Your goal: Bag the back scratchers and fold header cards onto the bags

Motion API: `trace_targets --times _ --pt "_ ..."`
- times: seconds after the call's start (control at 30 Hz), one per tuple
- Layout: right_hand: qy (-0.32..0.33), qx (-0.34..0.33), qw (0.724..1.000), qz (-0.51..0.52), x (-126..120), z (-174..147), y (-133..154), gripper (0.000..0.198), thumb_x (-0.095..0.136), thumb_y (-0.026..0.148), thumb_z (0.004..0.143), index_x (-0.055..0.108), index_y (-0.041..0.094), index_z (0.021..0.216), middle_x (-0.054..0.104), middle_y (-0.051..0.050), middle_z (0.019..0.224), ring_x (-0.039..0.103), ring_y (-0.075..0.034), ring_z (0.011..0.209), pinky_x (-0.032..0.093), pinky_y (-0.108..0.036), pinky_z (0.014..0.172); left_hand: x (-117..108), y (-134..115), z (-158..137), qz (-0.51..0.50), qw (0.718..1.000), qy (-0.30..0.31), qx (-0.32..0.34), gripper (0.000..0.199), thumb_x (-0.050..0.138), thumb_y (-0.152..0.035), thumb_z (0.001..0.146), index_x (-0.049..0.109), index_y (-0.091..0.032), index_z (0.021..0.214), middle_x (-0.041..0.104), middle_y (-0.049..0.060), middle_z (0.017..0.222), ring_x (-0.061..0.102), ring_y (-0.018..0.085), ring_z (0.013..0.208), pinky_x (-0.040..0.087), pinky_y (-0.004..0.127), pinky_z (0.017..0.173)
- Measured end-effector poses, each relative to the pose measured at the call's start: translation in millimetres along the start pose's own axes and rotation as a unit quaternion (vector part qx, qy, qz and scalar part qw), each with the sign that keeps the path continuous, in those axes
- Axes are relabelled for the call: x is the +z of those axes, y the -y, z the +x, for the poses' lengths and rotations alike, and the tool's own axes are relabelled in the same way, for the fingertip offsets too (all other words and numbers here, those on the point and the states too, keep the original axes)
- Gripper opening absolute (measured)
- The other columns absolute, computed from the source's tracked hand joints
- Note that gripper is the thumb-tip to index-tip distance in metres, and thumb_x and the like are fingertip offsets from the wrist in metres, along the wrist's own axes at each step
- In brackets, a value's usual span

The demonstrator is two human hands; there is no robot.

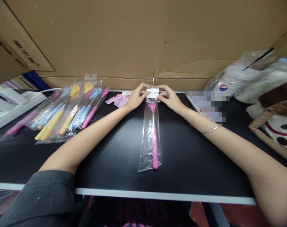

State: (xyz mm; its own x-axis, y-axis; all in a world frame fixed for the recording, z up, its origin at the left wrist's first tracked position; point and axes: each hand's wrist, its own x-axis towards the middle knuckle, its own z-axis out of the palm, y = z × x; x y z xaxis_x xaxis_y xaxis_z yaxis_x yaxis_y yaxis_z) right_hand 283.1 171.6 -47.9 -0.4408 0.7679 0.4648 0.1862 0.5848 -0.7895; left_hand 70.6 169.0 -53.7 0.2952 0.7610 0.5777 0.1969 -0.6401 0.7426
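Black worktop (193, 164) bears a bagged pink back scratcher (154, 137)

The clear, wrinkled bag (146, 151) lies near the middle, its top by the far edge. Inside, the back scratcher shows a smooth handle (155, 154), slim metallic shaft (153, 120) and clawed head (152, 106). Left hand (136, 97) and right hand (170, 99) pinch opposite sides of a white card (152, 92) at the bag's top.

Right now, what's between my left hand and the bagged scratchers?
Purple printed cards lie between your left hand and the bagged scratchers in the head view.
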Motion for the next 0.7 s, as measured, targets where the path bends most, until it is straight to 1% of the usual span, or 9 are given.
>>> trace_targets --times 0.1,0.2,0.37,0.5,0.6,0.7 --pt "0.004 0.009 1.000 -0.006 0.0 -1.1 3.1 0.039 0.067 0.027 0.080 0.055 0.025 0.118 0.064 0.003 0.074 0.064 -0.017 0.070 0.053 -0.036 0.076 0.6 -0.5 -0.1 -0.010 1.000 0.004 -0.011 0.012 0.054 -0.018 0.090 0.053 -0.018 0.102 0.070 0.004 0.103 0.067 0.009 0.072 0.051 0.022 0.070" --pt "0.003 0.017 1.000 -0.007 0.5 -1.2 3.6 0.037 0.067 0.028 0.080 0.055 0.026 0.115 0.063 0.003 0.072 0.063 -0.017 0.068 0.052 -0.036 0.075 1.0 -1.0 -0.1 -0.002 1.000 0.007 -0.020 0.012 0.055 -0.018 0.090 0.054 -0.018 0.102 0.071 0.003 0.101 0.065 0.008 0.067 0.050 0.021 0.067" --pt "-0.003 0.011 1.000 -0.015 0.6 0.5 0.3 0.032 0.069 0.030 0.080 0.056 0.025 0.108 0.063 0.003 0.072 0.062 -0.016 0.065 0.051 -0.034 0.070 0.0 -3.6 0.2 0.026 1.000 0.008 -0.009 0.011 0.054 -0.017 0.090 0.057 -0.016 0.101 0.071 0.005 0.105 0.067 0.010 0.078 0.050 0.022 0.074" --pt "-0.001 0.010 1.000 -0.015 -0.2 0.7 -0.5 0.030 0.069 0.028 0.080 0.057 0.024 0.107 0.062 0.004 0.069 0.062 -0.016 0.064 0.050 -0.032 0.068 -0.7 -4.5 0.4 0.035 0.999 0.011 -0.005 0.010 0.054 -0.019 0.090 0.057 -0.016 0.099 0.071 0.004 0.105 0.068 0.011 0.084 0.050 0.023 0.079" --pt "-0.003 0.009 1.000 -0.014 -0.3 0.5 -0.2 0.028 0.068 0.024 0.080 0.058 0.023 0.106 0.063 0.004 0.068 0.062 -0.015 0.063 0.050 -0.031 0.068 -0.5 -3.5 0.6 0.039 0.999 0.012 -0.004 0.009 0.054 -0.022 0.091 0.057 -0.015 0.097 0.070 0.004 0.102 0.067 0.012 0.085 0.050 0.023 0.078" --pt "-0.005 0.009 1.000 -0.014 0.1 0.5 -0.5 0.026 0.069 0.023 0.080 0.059 0.023 0.104 0.062 0.004 0.067 0.062 -0.015 0.063 0.050 -0.031 0.069 0.0 -3.0 0.5 0.047 0.999 0.007 0.001 0.008 0.055 -0.022 0.091 0.057 -0.016 0.096 0.071 0.004 0.098 0.067 0.012 0.083 0.049 0.024 0.077"
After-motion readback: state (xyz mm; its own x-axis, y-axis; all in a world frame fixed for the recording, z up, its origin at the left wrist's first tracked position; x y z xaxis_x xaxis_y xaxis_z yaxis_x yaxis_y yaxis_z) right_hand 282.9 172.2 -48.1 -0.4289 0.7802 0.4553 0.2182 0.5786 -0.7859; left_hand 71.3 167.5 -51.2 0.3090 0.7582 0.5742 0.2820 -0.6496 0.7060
